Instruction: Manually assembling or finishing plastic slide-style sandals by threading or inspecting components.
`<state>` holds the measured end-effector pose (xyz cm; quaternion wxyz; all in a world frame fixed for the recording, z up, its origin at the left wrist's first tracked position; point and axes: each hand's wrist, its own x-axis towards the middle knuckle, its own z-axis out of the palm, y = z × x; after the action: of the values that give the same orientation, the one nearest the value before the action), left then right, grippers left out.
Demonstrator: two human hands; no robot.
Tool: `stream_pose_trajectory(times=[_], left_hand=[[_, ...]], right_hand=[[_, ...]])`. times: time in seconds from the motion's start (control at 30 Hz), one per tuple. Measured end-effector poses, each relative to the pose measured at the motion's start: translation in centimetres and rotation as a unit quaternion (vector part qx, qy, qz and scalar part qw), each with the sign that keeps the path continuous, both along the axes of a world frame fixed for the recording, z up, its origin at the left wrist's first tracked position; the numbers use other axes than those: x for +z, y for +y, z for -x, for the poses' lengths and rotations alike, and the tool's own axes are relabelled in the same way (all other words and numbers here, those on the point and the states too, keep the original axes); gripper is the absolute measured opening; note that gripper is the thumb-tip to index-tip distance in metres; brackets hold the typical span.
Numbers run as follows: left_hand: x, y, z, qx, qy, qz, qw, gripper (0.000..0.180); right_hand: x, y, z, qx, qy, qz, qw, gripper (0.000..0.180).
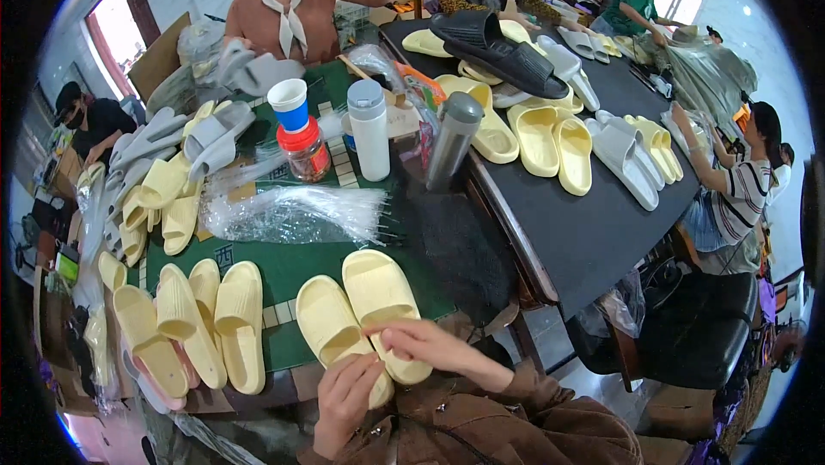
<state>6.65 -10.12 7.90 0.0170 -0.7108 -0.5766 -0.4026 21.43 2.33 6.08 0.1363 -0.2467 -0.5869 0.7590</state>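
A pair of pale yellow slide slippers lies side by side at the near edge of the green table, toes pointing away from me. The left slipper is partly covered at its heel by my left hand, whose fingers are curled and pinched together. My right hand reaches in over the right slipper, with index finger and thumb drawn together toward the left fingertips. Between the two hands, anything small in the fingertips is too hidden to make out. Beyond the pair, a clear plastic bag holds thin white strips.
More yellow slippers stand to the left, beside a heap of grey slippers. A white tumbler, a steel flask and a red-lidded jar stand farther back. Slippers cover much of the dark table; co-workers sit around.
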Motion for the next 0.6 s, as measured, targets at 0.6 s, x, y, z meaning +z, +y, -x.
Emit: stream_pose_trajectory(times=[0.6], left_hand=[[-2.1,-1.2,-0.4,0.136,0.000,-0.030,0.990,0.028]], right_hand=[[-2.1,-1.7,2.2,0.005,0.082,0.139,0.987,0.026]])
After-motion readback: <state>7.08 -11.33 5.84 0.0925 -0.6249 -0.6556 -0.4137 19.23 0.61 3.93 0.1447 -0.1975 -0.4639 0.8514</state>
